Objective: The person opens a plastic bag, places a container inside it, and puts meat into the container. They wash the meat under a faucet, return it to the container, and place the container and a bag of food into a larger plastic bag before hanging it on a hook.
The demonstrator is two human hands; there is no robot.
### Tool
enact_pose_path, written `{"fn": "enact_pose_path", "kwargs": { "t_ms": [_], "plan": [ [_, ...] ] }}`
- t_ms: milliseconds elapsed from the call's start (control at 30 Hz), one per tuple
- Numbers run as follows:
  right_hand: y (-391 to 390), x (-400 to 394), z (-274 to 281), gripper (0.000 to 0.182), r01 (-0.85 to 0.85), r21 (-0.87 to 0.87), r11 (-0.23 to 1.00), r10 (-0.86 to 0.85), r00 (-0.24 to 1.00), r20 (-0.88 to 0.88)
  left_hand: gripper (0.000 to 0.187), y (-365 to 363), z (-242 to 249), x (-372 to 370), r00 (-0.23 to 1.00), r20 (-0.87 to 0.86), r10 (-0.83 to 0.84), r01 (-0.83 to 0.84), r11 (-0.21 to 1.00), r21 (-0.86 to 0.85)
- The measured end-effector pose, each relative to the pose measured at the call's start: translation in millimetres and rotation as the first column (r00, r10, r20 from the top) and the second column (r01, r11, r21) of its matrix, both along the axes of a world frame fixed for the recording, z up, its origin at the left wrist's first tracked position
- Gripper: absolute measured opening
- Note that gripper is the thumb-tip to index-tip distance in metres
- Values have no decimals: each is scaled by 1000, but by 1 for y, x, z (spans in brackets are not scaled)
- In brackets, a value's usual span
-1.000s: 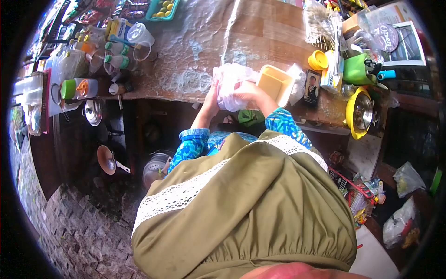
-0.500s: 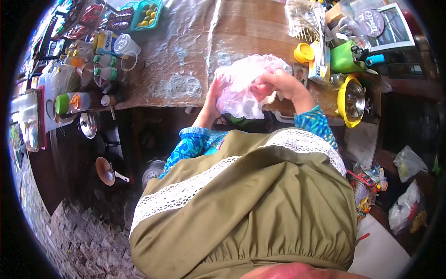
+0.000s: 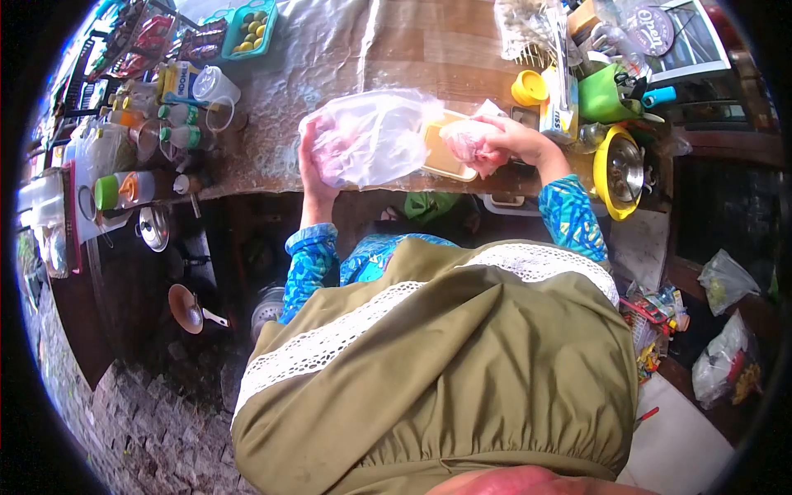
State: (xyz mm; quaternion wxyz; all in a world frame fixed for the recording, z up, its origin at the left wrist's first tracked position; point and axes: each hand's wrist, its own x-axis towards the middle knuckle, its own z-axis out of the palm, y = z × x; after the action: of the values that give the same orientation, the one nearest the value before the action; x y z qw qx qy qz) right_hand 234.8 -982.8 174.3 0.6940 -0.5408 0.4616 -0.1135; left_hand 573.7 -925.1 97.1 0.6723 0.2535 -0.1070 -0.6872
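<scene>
Gripping its side sensibly, the left hand (image 3: 313, 169) holds a probably slippery bag (image 3: 371, 136); the right hand (image 3: 520, 142) clutches a light-looking bundle (image 3: 469, 143).

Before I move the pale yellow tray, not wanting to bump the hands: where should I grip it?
Probably pinch the tray by its near rim, coming from the wearer's side: that raised edge is exposed, while the plastic bag overlaps its left and the right hand, with a pink bundle, screens its right.

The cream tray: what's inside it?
The tray looks bare where it shows. The pink bundle in the right hand covers one side, the white bag part of the other; what's under them can't be seen.
</scene>
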Motion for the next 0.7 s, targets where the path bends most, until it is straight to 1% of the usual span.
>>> {"fn": "enact_pose_path", "kwargs": {
  "t_ms": [33, 67, 133, 167, 200, 233, 267, 300, 333, 367, 400, 433, 467, 500, 533, 567, 600, 633, 667, 700],
  "plan": [
    [3, 5, -7, 51, 73, 49, 996, -72, 997, -17, 43, 4, -1, 4, 1000, 3, 0, 0, 1000, 3],
    [4, 11, -16, 51, 72, 51, 996, -71, 997, -14, 44, 7, 3, 7, 1000, 9, 21, -22, 1000, 11],
    [2, 20, -55, 52, 112, 111, 988, -104, 992, -77, 45, 11, 4, 9, 999, 19, 44, -44, 999, 17],
    [0, 26, -76, 53, 71, 39, 997, -66, 989, -133, 48, 14, 3, 10, 998, 20, 67, -67, 998, 10],
    [4, 31, -101, 53, 71, 41, 997, -65, 989, -131, 51, 16, 0, 10, 996, 21, 90, -91, 996, 3],
    [9, 35, -126, 49, -88, -409, 908, -94, 910, -404, 51, 18, -5, 11, 996, 23, 91, -91, 996, 4],
    [13, 40, -134, 45, -349, -702, 621, -246, 764, -597, 54, 20, -7, 10, 999, 20, 31, -31, 999, -29],
    [12, 39, -139, 45, -349, -703, 619, -243, 767, -594, 57, 21, -9, 11, 999, 22, -26, 28, 998, -64],
    [11, 39, -143, 42, -276, -700, 659, -257, 791, -554, 57, 22, -12, 11, 999, 26, -21, 22, 998, -64],
    [10, 41, -144, 39, -202, -690, 695, -273, 814, -514, 59, 23, -8, 4, 999, 23, -48, 50, 996, -69],
    [13, 47, -120, 39, -205, -691, 694, -266, 818, -509, 61, 24, -6, -3, 997, 21, -76, 77, 994, -74],
    [21, 56, -67, 33, -43, -622, 782, -296, 853, -431, 63, 23, -7, -6, 995, 86, -44, 44, 999, 11],
    [30, 65, -30, 28, 114, -524, 844, -337, 873, -353, 55, 20, -12, -11, 999, 28, -30, 29, 998, 53],
    [38, 71, -17, 28, 110, -525, 844, -331, 877, -349, 50, 20, -6, -19, 991, 121, -64, 65, 998, -6],
    [46, 75, -8, 25, 281, -349, 894, -319, 946, -53, 46, 19, 2, -28, 972, 214, -95, 110, 992, -58],
    [51, 80, -4, 23, 382, -120, 916, -346, 906, 245, 46, 17, 10, -35, 972, 217, -96, 111, 992, -57],
    [53, 87, -5, 23, 386, -120, 915, -349, 904, 247, 42, 14, 17, -41, 984, 109, -143, 145, 989, -8],
    [55, 96, -7, 22, 453, -158, 877, -386, 861, 331, 39, 12, 20, -47, 983, -4, -186, 186, 982, 37],
    [57, 103, -7, 22, 520, -191, 832, -412, 812, 413, 39, 10, 17, -53, 982, -5, -191, 191, 981, 35],
    [59, 104, 1, 17, 534, -287, 795, -462, 841, 283, 39, 7, 13, -58, 980, -38, -195, 197, 979, 59]
  ]
}}
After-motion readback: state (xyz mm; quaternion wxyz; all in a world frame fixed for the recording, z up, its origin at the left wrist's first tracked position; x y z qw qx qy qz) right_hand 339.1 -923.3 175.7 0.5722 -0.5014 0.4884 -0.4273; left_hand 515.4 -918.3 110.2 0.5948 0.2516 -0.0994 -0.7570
